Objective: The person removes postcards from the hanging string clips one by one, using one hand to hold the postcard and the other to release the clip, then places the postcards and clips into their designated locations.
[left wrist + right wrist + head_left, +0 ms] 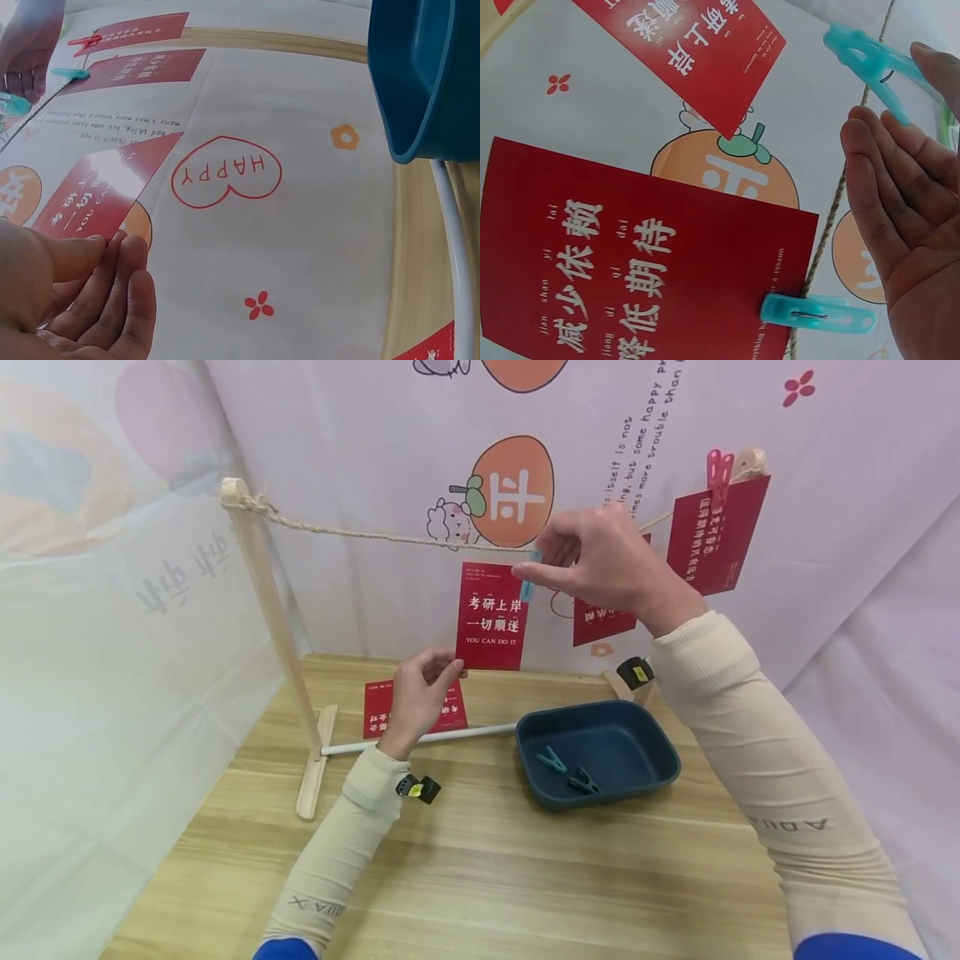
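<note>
My left hand (420, 693) pinches the lower left corner of a red card (491, 618) with white lettering, held upright below the twine (375, 537). Between the thumb and fingers of my right hand (611, 568) is a light-blue clothespin (870, 64), close to the twine. In the right wrist view this clothespin is apart from the held card. Another red card (645, 247) hangs from the twine by a turquoise clothespin (817, 313); in the head view my right hand partly hides that card. Farther right, a pink clothespin (718, 472) holds a third red card (716, 547).
A wooden post (262, 585) carries the twine's left end. Red cards (378, 706) lie on the wooden table (480, 877) behind a white rod (487, 731). A dark blue bin (630, 743) at right contains clothespins (551, 760). Printed cloth (360, 435) stands behind.
</note>
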Action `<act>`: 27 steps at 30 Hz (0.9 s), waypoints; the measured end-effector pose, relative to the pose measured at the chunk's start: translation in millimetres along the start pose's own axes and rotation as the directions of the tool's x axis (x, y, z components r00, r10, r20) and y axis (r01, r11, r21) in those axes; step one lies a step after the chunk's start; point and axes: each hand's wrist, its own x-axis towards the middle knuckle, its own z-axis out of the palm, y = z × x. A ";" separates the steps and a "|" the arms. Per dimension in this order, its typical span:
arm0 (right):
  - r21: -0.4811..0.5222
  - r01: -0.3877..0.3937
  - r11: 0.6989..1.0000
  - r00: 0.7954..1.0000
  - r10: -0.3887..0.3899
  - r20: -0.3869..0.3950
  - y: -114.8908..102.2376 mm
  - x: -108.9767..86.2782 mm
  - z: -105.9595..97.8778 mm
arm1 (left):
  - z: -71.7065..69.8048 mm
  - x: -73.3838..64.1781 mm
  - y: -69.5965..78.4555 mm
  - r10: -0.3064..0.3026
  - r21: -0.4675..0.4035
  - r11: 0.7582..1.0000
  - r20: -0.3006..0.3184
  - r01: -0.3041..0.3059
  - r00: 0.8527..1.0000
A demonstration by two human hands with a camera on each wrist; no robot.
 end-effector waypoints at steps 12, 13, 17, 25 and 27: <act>0.023 -0.008 1.000 0.999 0.007 0.037 10.8 -7.6 11.2 | 1.8 0.8 -2.9 -0.017 -0.009 1.000 0.005 0.017 1.000; 0.026 -0.011 1.000 0.999 0.010 0.044 11.4 -8.4 12.0 | 2.0 0.9 -3.5 -0.016 -0.007 1.000 0.004 0.016 1.000; 0.034 -0.013 0.999 0.998 0.011 0.057 14.0 -11.4 15.7 | 3.0 1.2 -5.2 -0.014 -0.011 1.000 -0.001 0.014 1.000; 0.053 0.002 0.999 0.998 -0.006 0.061 19.6 -17.1 21.4 | 2.6 0.4 -7.8 -0.032 -0.016 0.999 -0.005 0.032 0.999; 0.054 0.011 0.998 0.998 -0.014 0.061 20.9 -18.2 22.6 | 2.4 0.4 -7.9 -0.039 -0.014 0.999 -0.007 0.039 0.999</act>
